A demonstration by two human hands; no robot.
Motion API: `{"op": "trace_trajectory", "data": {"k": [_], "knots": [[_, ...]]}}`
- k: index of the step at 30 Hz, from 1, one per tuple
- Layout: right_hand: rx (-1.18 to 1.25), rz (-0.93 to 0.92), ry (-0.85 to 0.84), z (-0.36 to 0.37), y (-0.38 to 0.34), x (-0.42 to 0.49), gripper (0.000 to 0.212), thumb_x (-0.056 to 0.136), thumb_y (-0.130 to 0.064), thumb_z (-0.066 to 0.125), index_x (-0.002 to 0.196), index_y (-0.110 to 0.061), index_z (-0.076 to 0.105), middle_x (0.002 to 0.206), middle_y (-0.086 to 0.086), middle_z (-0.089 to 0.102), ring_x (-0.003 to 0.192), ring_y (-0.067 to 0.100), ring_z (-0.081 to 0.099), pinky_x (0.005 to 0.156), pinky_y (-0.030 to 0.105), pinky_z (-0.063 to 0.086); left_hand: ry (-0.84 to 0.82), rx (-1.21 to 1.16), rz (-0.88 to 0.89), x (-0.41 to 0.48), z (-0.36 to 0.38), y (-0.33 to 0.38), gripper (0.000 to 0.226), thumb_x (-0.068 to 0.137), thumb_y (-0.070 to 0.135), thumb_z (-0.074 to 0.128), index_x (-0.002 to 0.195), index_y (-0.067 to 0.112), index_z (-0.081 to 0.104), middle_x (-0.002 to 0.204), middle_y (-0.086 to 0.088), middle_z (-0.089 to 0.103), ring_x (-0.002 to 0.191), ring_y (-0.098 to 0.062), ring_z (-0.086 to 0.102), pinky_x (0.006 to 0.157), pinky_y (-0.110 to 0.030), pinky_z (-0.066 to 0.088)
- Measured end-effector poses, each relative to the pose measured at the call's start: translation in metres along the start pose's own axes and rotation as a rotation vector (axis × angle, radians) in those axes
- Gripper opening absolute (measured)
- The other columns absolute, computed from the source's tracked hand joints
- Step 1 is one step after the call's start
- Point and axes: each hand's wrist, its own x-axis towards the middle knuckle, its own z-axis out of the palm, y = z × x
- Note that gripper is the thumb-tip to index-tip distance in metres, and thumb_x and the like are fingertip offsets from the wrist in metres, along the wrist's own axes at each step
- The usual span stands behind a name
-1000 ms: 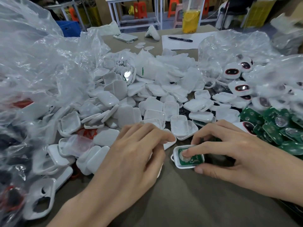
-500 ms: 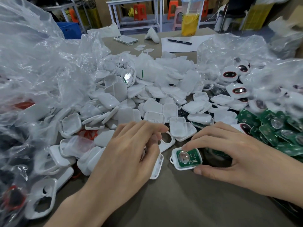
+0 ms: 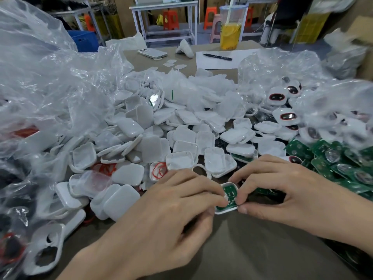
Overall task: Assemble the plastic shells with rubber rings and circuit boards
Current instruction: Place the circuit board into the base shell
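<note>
A small white plastic shell (image 3: pixel 226 210) with a green circuit board (image 3: pixel 230 194) seated in it lies on the brown table near the front centre. My left hand (image 3: pixel 171 209) pinches its left side with curled fingers. My right hand (image 3: pixel 282 188) pinches its right side between thumb and fingertips. A large heap of empty white shells (image 3: pixel 161 134) spreads behind my hands. Red rubber rings (image 3: pixel 159 170) lie in one open shell just left of centre. Loose green circuit boards (image 3: pixel 333 164) are piled at the right.
Crumpled clear plastic bags (image 3: pixel 50 87) rise on the left and right. Shells with dark oval windows (image 3: pixel 282 116) sit at the right back. Farther back lie a phone (image 3: pixel 152 53), a pen (image 3: pixel 217 56) on paper and a cup of yellow drink (image 3: pixel 230 35).
My left hand moved right from the shell pile and took hold of the shell with the board. My right hand shifted from pressing the board to pinching the shell's right side.
</note>
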Motion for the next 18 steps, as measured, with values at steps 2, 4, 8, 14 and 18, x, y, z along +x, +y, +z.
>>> {"op": "trace_trajectory", "data": {"k": [2, 4, 8, 14, 18], "knots": [[-0.004, 0.004, -0.001, 0.000, 0.000, 0.000, 0.018, 0.086, -0.065, 0.056, 0.093, -0.051, 0.065, 0.118, -0.034, 0.058, 0.121, -0.001, 0.050, 0.096, 0.017, 0.037, -0.015, -0.001, -0.007, 0.000, 0.001, 0.000, 0.023, 0.094, 0.020, 0.056, 0.108, 0.026, 0.072, 0.119, 0.019, 0.064, 0.105, -0.009, 0.057, 0.092, -0.031, 0.046], [0.000, 0.006, 0.004, 0.000, -0.001, 0.000, 0.018, 0.086, -0.064, 0.056, 0.093, -0.050, 0.065, 0.118, -0.034, 0.058, 0.120, -0.002, 0.051, 0.096, 0.016, 0.037, -0.020, 0.009, -0.008, 0.001, 0.000, 0.001, 0.022, 0.094, 0.020, 0.056, 0.108, 0.026, 0.072, 0.118, 0.020, 0.064, 0.105, -0.008, 0.057, 0.092, -0.030, 0.045], [-0.016, 0.019, 0.001, 0.002, 0.001, -0.001, 0.017, 0.085, -0.064, 0.056, 0.093, -0.051, 0.064, 0.118, -0.036, 0.056, 0.123, -0.004, 0.047, 0.097, 0.014, 0.036, -0.010, 0.037, -0.002, 0.001, 0.002, 0.002, 0.020, 0.094, 0.021, 0.056, 0.105, 0.027, 0.072, 0.116, 0.020, 0.064, 0.104, -0.006, 0.056, 0.092, -0.030, 0.045], [0.083, 0.077, 0.043, -0.004, -0.004, -0.002, 0.025, 0.085, -0.071, 0.054, 0.096, -0.052, 0.067, 0.118, -0.035, 0.059, 0.118, -0.008, 0.054, 0.094, 0.021, 0.042, 0.112, 0.076, -0.052, -0.004, 0.001, 0.006, 0.020, 0.098, 0.025, 0.050, 0.108, 0.026, 0.068, 0.128, 0.009, 0.054, 0.108, -0.012, 0.055, 0.090, -0.027, 0.043], [0.241, 0.174, 0.184, -0.014, -0.006, -0.002, 0.030, 0.090, -0.067, 0.052, 0.101, -0.046, 0.071, 0.109, -0.026, 0.069, 0.105, -0.002, 0.064, 0.092, 0.037, 0.051, 0.263, 0.141, -0.188, -0.006, -0.006, -0.009, 0.026, 0.097, 0.023, 0.047, 0.106, 0.020, 0.071, 0.110, 0.008, 0.062, 0.100, -0.015, 0.057, 0.083, -0.038, 0.051]]}}
